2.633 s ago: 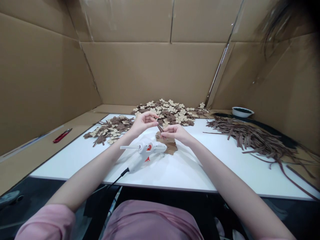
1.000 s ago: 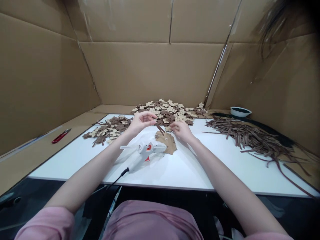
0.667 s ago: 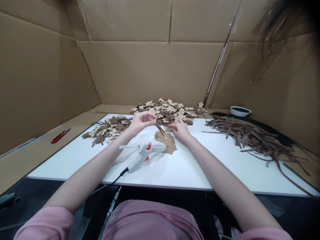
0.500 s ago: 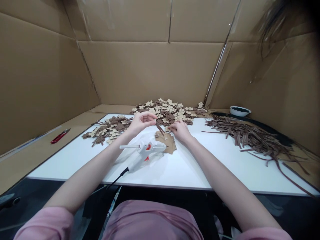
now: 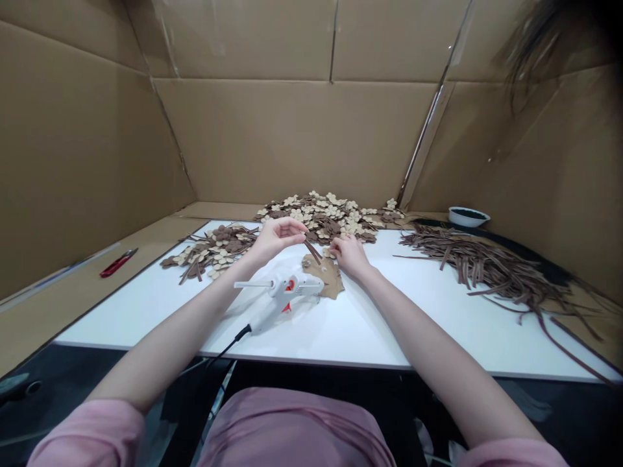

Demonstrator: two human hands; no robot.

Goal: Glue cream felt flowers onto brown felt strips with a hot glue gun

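A white table (image 5: 370,324) fills the middle of the frame. On it, a glue gun (image 5: 282,293) is laid at centre with a tan cutout (image 5: 329,277) just right of it. Flower piles are heaped at upper centre (image 5: 326,217) and centre left (image 5: 214,250). Brown strips (image 5: 487,266) are spread at right.

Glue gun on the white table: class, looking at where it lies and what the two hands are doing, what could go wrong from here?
1. The glue gun lies beside the brown leaf piece; its nozzle might smear or scorch it.
2. Its cord hangs off the table edge near the lap; a snag could pull the gun down.
3. The left hand pinches a thin brown strip; it may slip.
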